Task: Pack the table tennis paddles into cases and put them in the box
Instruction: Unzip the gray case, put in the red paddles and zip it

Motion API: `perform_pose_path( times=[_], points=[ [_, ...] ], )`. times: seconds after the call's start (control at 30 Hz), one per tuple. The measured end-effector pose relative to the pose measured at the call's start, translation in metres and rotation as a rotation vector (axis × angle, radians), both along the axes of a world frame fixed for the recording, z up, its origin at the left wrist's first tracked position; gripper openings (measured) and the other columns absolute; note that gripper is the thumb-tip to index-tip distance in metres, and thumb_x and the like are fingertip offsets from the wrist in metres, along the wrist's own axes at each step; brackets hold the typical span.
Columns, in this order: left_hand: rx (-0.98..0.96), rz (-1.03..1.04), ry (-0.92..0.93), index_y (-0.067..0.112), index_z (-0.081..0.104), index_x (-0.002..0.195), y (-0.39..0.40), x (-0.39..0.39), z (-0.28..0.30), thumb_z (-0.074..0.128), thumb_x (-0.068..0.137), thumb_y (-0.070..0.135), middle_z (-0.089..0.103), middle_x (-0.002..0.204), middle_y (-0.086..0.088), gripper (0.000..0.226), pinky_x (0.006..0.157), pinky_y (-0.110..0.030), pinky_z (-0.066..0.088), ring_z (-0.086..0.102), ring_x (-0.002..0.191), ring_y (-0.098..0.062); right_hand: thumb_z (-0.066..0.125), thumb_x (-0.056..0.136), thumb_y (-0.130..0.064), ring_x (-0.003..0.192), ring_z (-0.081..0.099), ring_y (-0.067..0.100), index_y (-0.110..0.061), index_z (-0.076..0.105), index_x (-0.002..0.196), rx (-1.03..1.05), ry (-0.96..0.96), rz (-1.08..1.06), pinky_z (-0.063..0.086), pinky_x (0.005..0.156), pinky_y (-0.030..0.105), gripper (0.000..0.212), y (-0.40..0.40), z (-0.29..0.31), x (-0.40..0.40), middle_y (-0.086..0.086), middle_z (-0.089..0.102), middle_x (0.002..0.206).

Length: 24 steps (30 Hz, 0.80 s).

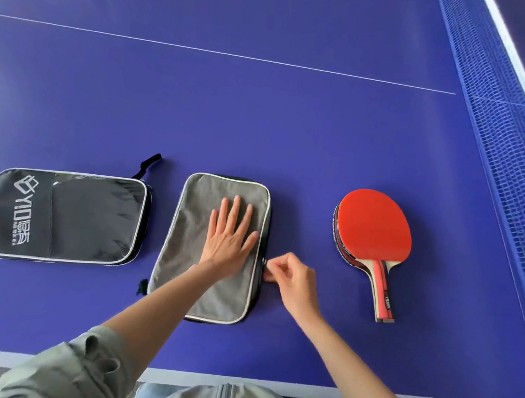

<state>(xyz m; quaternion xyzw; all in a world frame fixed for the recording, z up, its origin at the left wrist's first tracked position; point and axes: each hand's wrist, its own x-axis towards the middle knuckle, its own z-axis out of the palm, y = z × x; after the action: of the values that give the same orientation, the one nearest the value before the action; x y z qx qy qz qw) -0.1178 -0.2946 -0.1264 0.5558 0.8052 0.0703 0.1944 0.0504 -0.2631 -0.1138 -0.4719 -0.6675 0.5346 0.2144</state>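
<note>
— Hands first: where are yours sitting?

— Your left hand [230, 235] is lying flat, fingers spread, pressing on the grey case [216, 249]. Your right hand [291, 279] is pinching the zipper pull [263, 262] at its right edge.

— And the paddles?

— Red paddles [371, 240] are lying stacked to your right, untouched; the black case [56, 214] is resting to your left, both on the blue table [264, 117].

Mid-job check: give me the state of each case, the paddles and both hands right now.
black case: flat on table, untouched.
grey case: flat, pinned down.
paddles: stacked, uncased, red face up.
left hand: pressed flat on grey case.
right hand: pinching zipper pull at grey case's edge.
</note>
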Motion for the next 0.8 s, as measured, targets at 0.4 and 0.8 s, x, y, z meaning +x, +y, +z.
perform_pose_path(
  times=[0.4,0.8],
  points=[
    [0.071,-0.249,0.17,0.027,0.009,0.15,-0.016,0.013,-0.019,0.004,0.097,0.05,0.007,0.159,-0.002,0.058,0.115,-0.048,0.004,0.001,0.146,-0.024,0.062,0.085,-0.001,0.071,0.052,0.014,-0.004,0.054,0.072,0.427,-0.187,0.127,0.042,0.067,0.02,0.016,0.032,-0.02,0.013,0.006,0.055,0.08],
    [0.113,-0.199,0.106,0.029,0.012,0.149,-0.011,0.011,-0.017,0.015,0.095,0.052,0.01,0.158,0.002,0.059,0.116,-0.048,0.002,0.002,0.146,-0.019,0.061,0.086,-0.001,0.065,0.059,0.02,0.003,0.062,0.078,0.302,-0.234,0.133,0.044,0.065,0.023,0.009,0.112,-0.005,-0.015,0.013,0.068,0.077]
  ],
)
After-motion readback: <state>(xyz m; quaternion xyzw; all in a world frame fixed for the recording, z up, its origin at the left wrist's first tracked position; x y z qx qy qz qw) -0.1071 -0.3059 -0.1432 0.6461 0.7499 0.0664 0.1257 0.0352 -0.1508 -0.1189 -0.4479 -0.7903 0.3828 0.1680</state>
